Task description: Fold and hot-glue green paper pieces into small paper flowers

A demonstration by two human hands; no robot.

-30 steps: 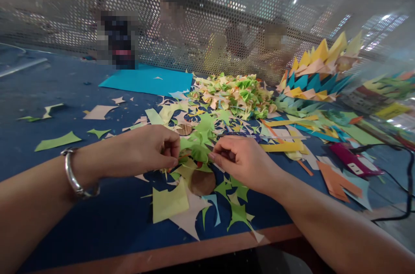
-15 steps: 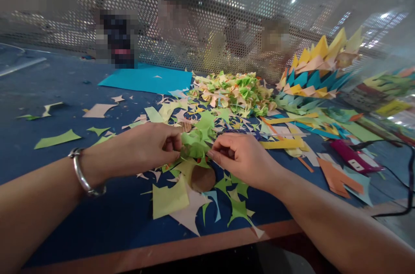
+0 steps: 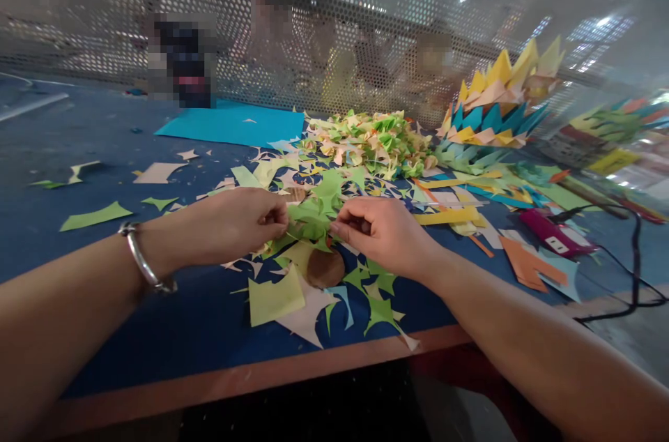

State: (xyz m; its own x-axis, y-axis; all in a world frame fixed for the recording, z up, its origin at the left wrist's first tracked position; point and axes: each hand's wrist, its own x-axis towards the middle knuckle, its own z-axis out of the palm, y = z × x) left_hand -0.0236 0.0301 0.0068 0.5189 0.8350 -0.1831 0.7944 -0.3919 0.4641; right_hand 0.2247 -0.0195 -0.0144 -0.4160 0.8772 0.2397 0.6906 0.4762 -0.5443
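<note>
My left hand (image 3: 258, 219), with a silver bangle at its wrist, is closed in a pinch at the left side of a green paper piece (image 3: 307, 222). From the right, my right hand (image 3: 384, 233) pinches the same green paper with thumb and forefinger. Its exact folds are hard to make out among the scraps behind it. Just below lies a round brown wooden piece (image 3: 325, 269), partly under paper. A pale yellow paper piece (image 3: 276, 297) and green cut-out scraps (image 3: 380, 313) lie nearer the table edge.
A heap of small folded papers (image 3: 376, 146) stands behind my hands, beside a blue sheet (image 3: 235, 123). At right are a layered spiky paper construction (image 3: 499, 100), yellow strips (image 3: 449, 216) and a magenta power strip (image 3: 557, 233) with a black cable (image 3: 635, 268). A perforated screen (image 3: 313, 31) rises behind.
The view has shifted slightly, so most things sit a little higher and the right-hand things further left. Both hands stay at the green paper, their fingers barely changed.
</note>
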